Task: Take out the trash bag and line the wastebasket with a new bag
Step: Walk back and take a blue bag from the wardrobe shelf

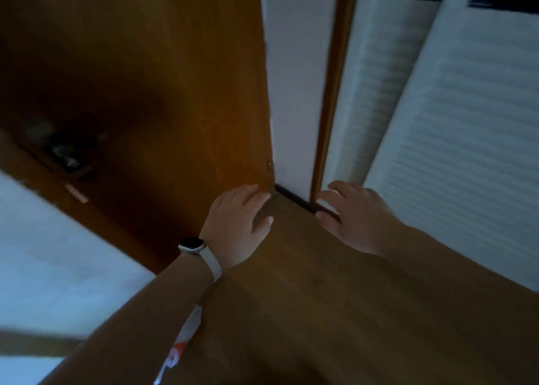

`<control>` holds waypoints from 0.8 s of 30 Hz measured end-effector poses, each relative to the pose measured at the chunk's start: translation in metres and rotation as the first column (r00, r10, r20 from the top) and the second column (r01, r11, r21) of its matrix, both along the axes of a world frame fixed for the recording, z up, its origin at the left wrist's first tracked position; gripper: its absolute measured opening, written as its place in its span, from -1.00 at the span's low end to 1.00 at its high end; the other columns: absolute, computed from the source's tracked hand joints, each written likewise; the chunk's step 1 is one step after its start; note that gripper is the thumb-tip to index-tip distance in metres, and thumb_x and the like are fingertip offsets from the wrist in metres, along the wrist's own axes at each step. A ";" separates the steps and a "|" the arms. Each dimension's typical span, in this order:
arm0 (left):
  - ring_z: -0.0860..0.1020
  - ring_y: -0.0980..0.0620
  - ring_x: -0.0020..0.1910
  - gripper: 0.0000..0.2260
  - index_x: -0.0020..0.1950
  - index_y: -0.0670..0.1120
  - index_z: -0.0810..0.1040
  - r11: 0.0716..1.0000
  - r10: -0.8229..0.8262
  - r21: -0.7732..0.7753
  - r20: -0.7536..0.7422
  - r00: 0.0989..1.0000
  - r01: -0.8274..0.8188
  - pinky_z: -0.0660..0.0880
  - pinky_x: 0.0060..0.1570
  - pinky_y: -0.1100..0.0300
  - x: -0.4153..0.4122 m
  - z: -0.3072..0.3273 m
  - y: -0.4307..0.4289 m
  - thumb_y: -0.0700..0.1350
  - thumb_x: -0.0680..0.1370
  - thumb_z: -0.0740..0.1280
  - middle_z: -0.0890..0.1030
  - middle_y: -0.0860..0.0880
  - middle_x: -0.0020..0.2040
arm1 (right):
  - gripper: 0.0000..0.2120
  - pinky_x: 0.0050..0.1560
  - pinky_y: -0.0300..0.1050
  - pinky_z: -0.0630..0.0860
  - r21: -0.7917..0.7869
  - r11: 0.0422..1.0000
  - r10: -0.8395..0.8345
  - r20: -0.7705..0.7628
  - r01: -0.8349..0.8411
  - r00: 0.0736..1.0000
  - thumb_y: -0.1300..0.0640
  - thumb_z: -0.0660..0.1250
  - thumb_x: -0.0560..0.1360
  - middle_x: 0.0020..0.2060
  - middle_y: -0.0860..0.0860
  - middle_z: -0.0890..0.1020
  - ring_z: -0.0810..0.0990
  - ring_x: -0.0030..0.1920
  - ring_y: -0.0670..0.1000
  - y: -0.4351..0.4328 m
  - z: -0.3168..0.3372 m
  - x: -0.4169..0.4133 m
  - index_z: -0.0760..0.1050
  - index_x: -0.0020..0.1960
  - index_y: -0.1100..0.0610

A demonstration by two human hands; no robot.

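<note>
No wastebasket or trash bag shows in this blurred, tilted head view. My left hand (pixel 237 223), with a pale watch on its wrist, reaches forward over the wooden floor (pixel 315 297) with fingers spread and nothing in it, near the bottom corner of a brown wooden door (pixel 163 72). My right hand (pixel 354 214) is stretched out beside it, fingers apart and empty, close to the dark baseboard (pixel 294 199) of the white wall (pixel 294 93).
A wooden door frame strip (pixel 332 87) runs up the wall, with white ribbed panels (pixel 455 139) to its right. A white and orange scrap (pixel 182 346) lies under my left forearm. Pale surfaces (pixel 58 256) lie at the lower left.
</note>
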State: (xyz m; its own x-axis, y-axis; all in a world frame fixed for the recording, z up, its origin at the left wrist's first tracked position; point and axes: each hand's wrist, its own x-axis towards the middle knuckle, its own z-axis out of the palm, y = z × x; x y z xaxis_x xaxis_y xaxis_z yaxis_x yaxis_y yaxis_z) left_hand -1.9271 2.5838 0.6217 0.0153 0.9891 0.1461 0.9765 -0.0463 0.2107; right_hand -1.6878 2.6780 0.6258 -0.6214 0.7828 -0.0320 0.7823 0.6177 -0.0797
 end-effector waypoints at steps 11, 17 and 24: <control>0.40 -0.08 0.36 -0.62 0.32 -0.02 0.50 0.897 -0.429 0.088 -0.066 0.901 0.434 0.36 0.31 -0.11 0.167 0.026 0.078 0.12 0.58 0.22 0.49 -0.04 0.32 | -0.48 0.32 0.08 0.30 0.028 0.932 -0.358 -0.074 0.361 0.931 -0.30 -0.06 0.52 0.36 -0.01 0.41 0.37 0.35 0.08 -0.022 0.013 0.170 0.32 0.35 -0.09; 0.45 -0.12 0.31 -0.60 0.30 -0.05 0.52 0.799 -0.592 0.105 -0.028 0.805 0.592 0.36 0.30 -0.12 0.217 0.023 0.121 0.12 0.57 0.20 0.53 -0.08 0.29 | -0.48 0.33 0.07 0.29 0.046 0.853 -0.516 -0.075 0.519 0.854 -0.32 -0.08 0.52 0.36 -0.02 0.40 0.35 0.35 0.05 -0.020 0.017 0.207 0.29 0.35 -0.10; 0.41 -0.12 0.36 -0.56 0.33 -0.06 0.52 0.656 -0.753 0.117 0.027 0.658 0.746 0.30 0.35 -0.15 0.259 0.023 0.197 0.14 0.56 0.19 0.49 -0.09 0.35 | -0.48 0.31 0.07 0.31 0.082 0.698 -0.707 -0.080 0.711 0.703 -0.32 -0.06 0.52 0.36 -0.03 0.41 0.37 0.35 0.05 0.003 0.028 0.241 0.30 0.35 -0.10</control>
